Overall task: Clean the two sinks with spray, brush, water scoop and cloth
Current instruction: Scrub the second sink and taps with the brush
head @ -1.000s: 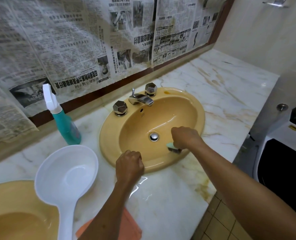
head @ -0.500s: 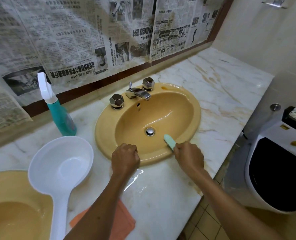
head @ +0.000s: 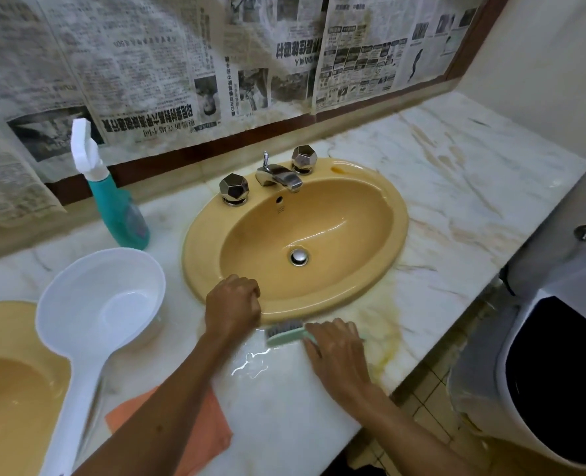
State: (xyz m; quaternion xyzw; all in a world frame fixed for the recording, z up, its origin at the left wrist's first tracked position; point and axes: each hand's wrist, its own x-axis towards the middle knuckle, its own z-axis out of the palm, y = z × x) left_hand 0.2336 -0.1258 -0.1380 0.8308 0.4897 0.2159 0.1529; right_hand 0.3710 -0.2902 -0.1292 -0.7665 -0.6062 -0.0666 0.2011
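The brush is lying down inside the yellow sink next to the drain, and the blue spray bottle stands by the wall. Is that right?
Not quite. The head view shows the brush lying on the marble counter in front of the sink, under the right hand, not beside the drain. The spray bottle does stand by the wall.

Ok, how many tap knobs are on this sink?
2: left knob and right knob, either side of the spout on the sink rim.
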